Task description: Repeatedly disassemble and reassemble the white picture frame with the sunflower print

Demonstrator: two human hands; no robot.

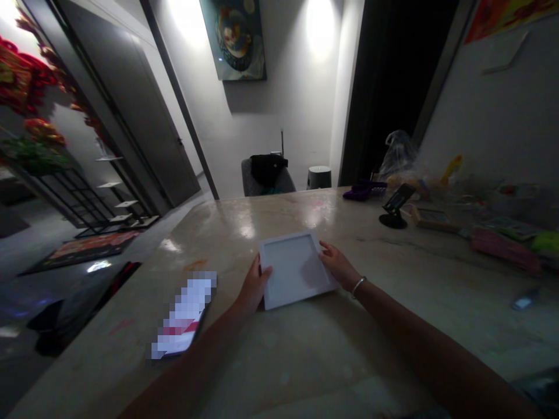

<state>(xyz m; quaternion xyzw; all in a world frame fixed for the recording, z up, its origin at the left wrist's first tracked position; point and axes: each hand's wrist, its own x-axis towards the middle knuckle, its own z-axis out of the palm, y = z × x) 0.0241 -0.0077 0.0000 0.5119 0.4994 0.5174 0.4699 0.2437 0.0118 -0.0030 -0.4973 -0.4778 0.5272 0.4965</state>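
Between my two hands is a white square picture frame (294, 267) with a raised rim and a plain pale inner panel. It is tilted a little above the marble-like table (279, 361). My left hand (257, 282) grips its left edge, thumb on the front rim and fingers behind. On the right edge, my right hand (338, 262) is closed with the fingers around the rim; a bracelet (358, 285) circles that wrist. A phone (186, 314) with a lit, pixelated screen lies on the table left of my left forearm.
Toward the right stand a black phone stand (395, 206), a small wooden frame (434, 219), a purple item (364, 190) and a clear plastic bag (402, 157). A pink packet (504, 249) lies farther right. Past the far edge are a chair (268, 174) and a stool (319, 177).
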